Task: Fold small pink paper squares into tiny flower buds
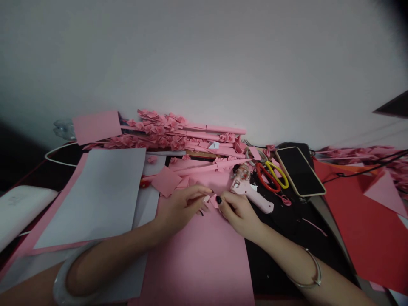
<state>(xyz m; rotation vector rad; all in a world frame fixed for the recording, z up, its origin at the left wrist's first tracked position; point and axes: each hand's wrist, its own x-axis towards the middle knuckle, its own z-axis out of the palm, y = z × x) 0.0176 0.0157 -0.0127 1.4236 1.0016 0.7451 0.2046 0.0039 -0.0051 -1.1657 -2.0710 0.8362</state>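
Left hand [178, 208], right hand [240, 212], close together, fingers [195, 191] bent, forearms [121, 250] slanting inward

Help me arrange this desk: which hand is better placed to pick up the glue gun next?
Right, most likely: the pink glue gun lies just beside the right hand, while the left hand is farther away, across the small pink paper. The right hand seems to pinch that paper, though.
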